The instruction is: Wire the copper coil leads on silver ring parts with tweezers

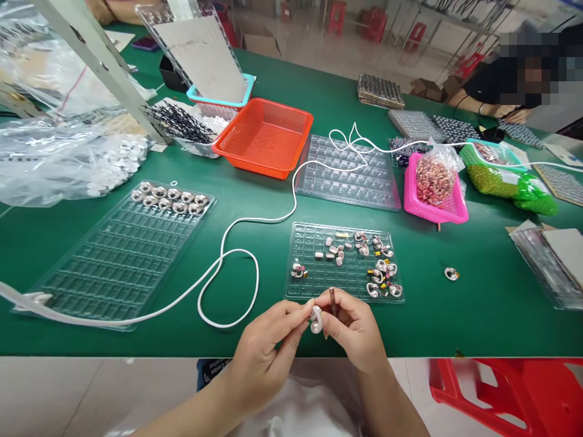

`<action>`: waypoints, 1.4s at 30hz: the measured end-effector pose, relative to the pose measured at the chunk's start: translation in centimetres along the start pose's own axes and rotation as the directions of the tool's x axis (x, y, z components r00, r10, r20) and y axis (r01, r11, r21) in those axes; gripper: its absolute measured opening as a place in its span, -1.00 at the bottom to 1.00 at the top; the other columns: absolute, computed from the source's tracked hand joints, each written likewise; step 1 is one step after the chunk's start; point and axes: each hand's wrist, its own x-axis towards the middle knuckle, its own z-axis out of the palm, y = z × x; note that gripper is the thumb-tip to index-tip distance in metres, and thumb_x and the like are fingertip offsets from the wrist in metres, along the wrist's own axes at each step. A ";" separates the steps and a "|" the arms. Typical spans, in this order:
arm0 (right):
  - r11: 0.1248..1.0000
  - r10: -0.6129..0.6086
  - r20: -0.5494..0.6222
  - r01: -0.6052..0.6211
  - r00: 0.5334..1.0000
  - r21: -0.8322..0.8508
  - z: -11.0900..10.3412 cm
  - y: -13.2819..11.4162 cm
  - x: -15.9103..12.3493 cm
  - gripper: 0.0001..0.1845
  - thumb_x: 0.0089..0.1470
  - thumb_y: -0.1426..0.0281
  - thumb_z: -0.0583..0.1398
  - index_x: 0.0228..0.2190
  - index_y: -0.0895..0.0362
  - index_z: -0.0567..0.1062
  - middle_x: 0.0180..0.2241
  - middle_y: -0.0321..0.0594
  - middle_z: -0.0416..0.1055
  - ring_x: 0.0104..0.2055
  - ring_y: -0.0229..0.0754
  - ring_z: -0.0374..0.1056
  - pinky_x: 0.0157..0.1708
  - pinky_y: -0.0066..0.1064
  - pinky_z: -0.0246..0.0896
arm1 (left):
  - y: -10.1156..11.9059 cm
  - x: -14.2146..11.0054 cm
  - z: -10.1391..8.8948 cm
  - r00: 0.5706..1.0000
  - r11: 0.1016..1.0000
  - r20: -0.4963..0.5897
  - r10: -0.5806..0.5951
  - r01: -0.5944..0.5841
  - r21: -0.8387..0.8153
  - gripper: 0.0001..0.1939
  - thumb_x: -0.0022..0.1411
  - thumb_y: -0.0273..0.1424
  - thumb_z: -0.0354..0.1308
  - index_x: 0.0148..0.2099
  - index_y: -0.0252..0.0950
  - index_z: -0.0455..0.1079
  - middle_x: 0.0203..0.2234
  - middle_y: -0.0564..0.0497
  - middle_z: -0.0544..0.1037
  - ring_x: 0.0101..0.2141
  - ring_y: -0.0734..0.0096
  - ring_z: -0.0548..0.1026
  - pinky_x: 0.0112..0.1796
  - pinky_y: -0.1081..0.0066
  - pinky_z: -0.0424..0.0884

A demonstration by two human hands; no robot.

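Close to the table's front edge, my left hand (pixel 273 340) pinches a small, glossy white curved part (pixel 316 320), which resembles an ear-clip earphone shell. My right hand (pixel 357 328) is closed beside it, its thumb against the part's right side. A narrow brown tool (pixel 333 301), perhaps tweezers, sticks up between the right fingers; its lower end is mostly hidden. Just beyond both hands lies a clear compartment tray (pixel 319 285) with several similar curved pieces (pixel 376 290) and small white caps (pixel 334 249). One more curved piece (pixel 451 274) rests on the green table to the right.
A longer clear tray (pixel 113 261) at left holds round silvery parts (pixel 166 200). A white cable (pixel 258 273) loops across the table (pixel 255 200). Farther back are an orange basket (pixel 268 142), another clear tray (pixel 346 176) and a pink basket (pixel 437 212). Another person (pixel 496 79) sits at back right.
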 end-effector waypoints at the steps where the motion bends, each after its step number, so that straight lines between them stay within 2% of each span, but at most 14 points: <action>1: 1.000 -0.010 -0.002 0.010 1.000 -0.024 0.0 0.0 0.0 -0.87 0.18 0.30 0.30 -0.23 0.07 0.59 -0.37 -0.28 0.36 -0.43 -0.32 0.28 -0.48 -0.50 0.24 | 0.0 0.0 0.0 1.000 1.000 0.004 -0.004 0.004 -0.008 -0.53 0.31 -0.69 0.08 0.14 -0.18 0.49 -0.27 -0.01 0.61 -0.28 0.46 0.58 -0.23 0.55 0.51; 5: 0.990 -0.044 0.005 0.045 0.999 -0.134 0.0 -0.2 -0.1 -0.89 0.20 0.32 0.28 -0.24 0.08 0.57 -0.36 -0.28 0.34 -0.42 -0.31 0.25 -0.46 -0.48 0.21 | -0.1 0.0 -0.1 0.999 0.999 -0.004 -0.035 0.035 -0.013 -0.59 0.29 -0.67 0.16 0.09 -0.20 0.53 -0.29 0.00 0.64 -0.28 0.46 0.59 -0.21 0.55 0.50; 10: 0.964 -0.091 0.093 0.111 0.992 -0.241 -0.1 -0.6 0.1 -0.86 0.21 0.33 0.26 -0.18 0.06 0.58 -0.35 -0.25 0.38 -0.39 -0.26 0.26 -0.44 -0.45 0.19 | -0.2 0.0 -0.3 0.998 0.998 -0.018 -0.053 0.053 -0.037 -0.63 0.27 -0.67 0.19 0.04 -0.22 0.56 -0.33 0.00 0.64 -0.33 0.46 0.60 -0.27 0.57 0.50; 17: 0.958 -0.168 0.100 0.187 0.981 -0.217 0.4 -0.8 -0.1 -0.94 0.19 0.40 0.27 -0.26 0.06 0.57 -0.38 -0.24 0.41 -0.41 -0.26 0.29 -0.48 -0.47 0.17 | 0.2 -0.2 -0.5 0.999 0.995 -0.048 0.002 -0.007 -0.102 -0.63 0.26 -0.71 0.17 -0.01 -0.20 0.55 -0.42 0.01 0.59 -0.41 0.43 0.53 -0.36 0.50 0.49; 20: 0.953 -0.190 0.087 0.205 0.978 -0.223 0.8 -0.9 -0.1 -0.92 0.19 0.43 0.25 -0.24 0.06 0.56 -0.37 -0.23 0.41 -0.39 -0.26 0.32 -0.47 -0.48 0.21 | 0.1 -0.3 -0.5 0.998 0.994 -0.062 0.011 -0.018 -0.111 -0.61 0.25 -0.72 0.16 -0.03 -0.19 0.55 -0.43 0.01 0.59 -0.41 0.43 0.52 -0.36 0.48 0.48; 24: 0.941 -0.226 0.083 0.240 0.971 -0.241 1.0 -0.9 0.0 -0.87 0.20 0.45 0.24 -0.19 0.04 0.55 -0.34 -0.24 0.42 -0.38 -0.28 0.35 -0.47 -0.51 0.25 | -0.2 -0.3 -0.8 0.998 0.989 -0.045 -0.044 0.037 -0.145 -0.61 0.27 -0.68 0.16 0.00 -0.14 0.57 -0.42 0.02 0.62 -0.41 0.43 0.54 -0.36 0.49 0.48; 26: 0.921 -0.266 0.089 0.281 0.960 -0.270 0.9 -0.8 0.1 -0.85 0.19 0.46 0.25 -0.18 0.04 0.54 -0.35 -0.25 0.42 -0.39 -0.29 0.35 -0.49 -0.53 0.24 | -0.1 -0.1 -1.0 0.991 0.976 -0.011 -0.132 0.128 -0.176 -0.65 0.28 -0.62 0.18 -0.01 -0.13 0.60 -0.41 0.02 0.64 -0.40 0.42 0.57 -0.34 0.50 0.48; 28: 0.887 -0.324 0.098 0.338 0.941 -0.314 0.8 -0.8 0.2 -0.84 0.18 0.47 0.26 -0.18 0.04 0.54 -0.38 -0.27 0.42 -0.42 -0.31 0.33 -0.53 -0.55 0.21 | 0.0 0.3 -1.4 0.963 0.937 0.035 -0.269 0.269 -0.221 -0.75 0.29 -0.54 0.22 -0.08 -0.16 0.64 -0.43 0.00 0.65 -0.38 0.39 0.58 -0.32 0.49 0.49; 30: 0.845 -0.378 0.116 0.394 0.918 -0.362 0.8 -1.0 0.3 -0.83 0.17 0.46 0.26 -0.17 0.04 0.53 -0.39 -0.28 0.43 -0.45 -0.31 0.31 -0.55 -0.54 0.19 | 0.2 0.7 -1.7 0.899 0.845 0.096 -0.427 0.435 -0.313 -0.86 0.27 -0.44 0.27 -0.18 -0.23 0.67 -0.44 -0.02 0.65 -0.38 0.36 0.58 -0.32 0.46 0.50; 32: 0.807 -0.396 0.155 0.423 0.905 -0.411 0.7 -1.2 0.3 -0.82 0.19 0.46 0.25 -0.14 0.04 0.51 -0.38 -0.26 0.45 -0.46 -0.29 0.30 -0.55 -0.52 0.19 | 0.3 1.0 -1.8 0.812 0.695 0.173 -0.557 0.570 -0.437 -0.89 0.21 -0.37 0.33 -0.24 -0.27 0.65 -0.46 -0.02 0.65 -0.41 0.35 0.58 -0.32 0.43 0.51; 34: 0.776 -0.375 0.216 0.433 0.902 -0.459 0.5 -1.6 0.3 -0.79 0.20 0.45 0.24 -0.11 0.04 0.49 -0.35 -0.23 0.47 -0.45 -0.28 0.29 -0.52 -0.48 0.21 | 0.1 1.2 -1.9 0.729 0.531 0.249 -0.637 0.650 -0.544 -0.83 0.13 -0.34 0.41 -0.24 -0.30 0.60 -0.47 0.01 0.65 -0.43 0.38 0.58 -0.33 0.42 0.51; 37: 0.732 -0.350 0.310 0.465 0.884 -0.498 0.2 -2.1 0.4 -0.75 0.21 0.44 0.22 -0.05 0.05 0.48 -0.34 -0.22 0.47 -0.40 -0.24 0.32 -0.43 -0.43 0.26 | -0.3 1.3 -1.8 0.662 0.372 0.328 -0.674 0.687 -0.624 -0.68 0.02 -0.36 0.49 -0.21 -0.32 0.50 -0.52 0.06 0.63 -0.48 0.44 0.56 -0.36 0.45 0.47; 40: 0.690 -0.385 0.357 0.522 0.851 -0.500 -0.1 -2.2 0.5 -0.75 0.22 0.45 0.18 -0.05 0.07 0.47 -0.36 -0.21 0.48 -0.35 -0.20 0.36 -0.36 -0.40 0.29 | -0.6 1.3 -1.8 0.641 0.314 0.396 -0.657 0.711 -0.630 -0.62 0.03 -0.37 0.49 -0.16 -0.32 0.43 -0.55 0.08 0.62 -0.50 0.46 0.54 -0.36 0.46 0.42; 42: 0.666 -0.420 0.364 0.554 0.832 -0.499 -0.1 -2.0 0.5 -0.75 0.19 0.47 0.18 -0.08 0.08 0.47 -0.38 -0.22 0.47 -0.36 -0.20 0.37 -0.39 -0.40 0.28 | -0.7 1.2 -1.9 0.623 0.298 0.433 -0.652 0.735 -0.609 -0.61 0.06 -0.38 0.47 -0.11 -0.32 0.41 -0.52 0.07 0.63 -0.48 0.46 0.55 -0.34 0.45 0.41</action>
